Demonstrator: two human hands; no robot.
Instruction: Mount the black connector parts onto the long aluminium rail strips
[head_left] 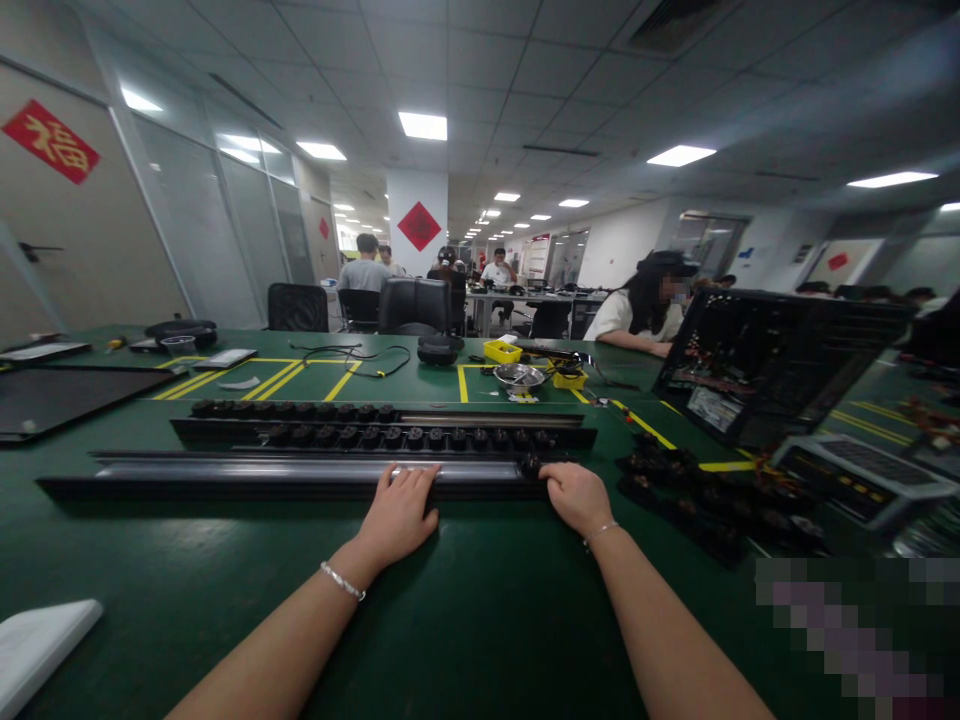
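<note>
Forearms reach the rail: left hand half-spread atop, right hand curled, hold unclear.

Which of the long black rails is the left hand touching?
The nearest rail, its silvery strip mostly bare; behind it, black parts stand in rows.

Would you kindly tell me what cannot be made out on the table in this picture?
All in the head view:
Long tray: a stretch is hidden by the left hand.
Small black part by the right hand: too dark for detail.
White object: cut off by the left edge.
Metal bowl: contents too small to tell.
</note>
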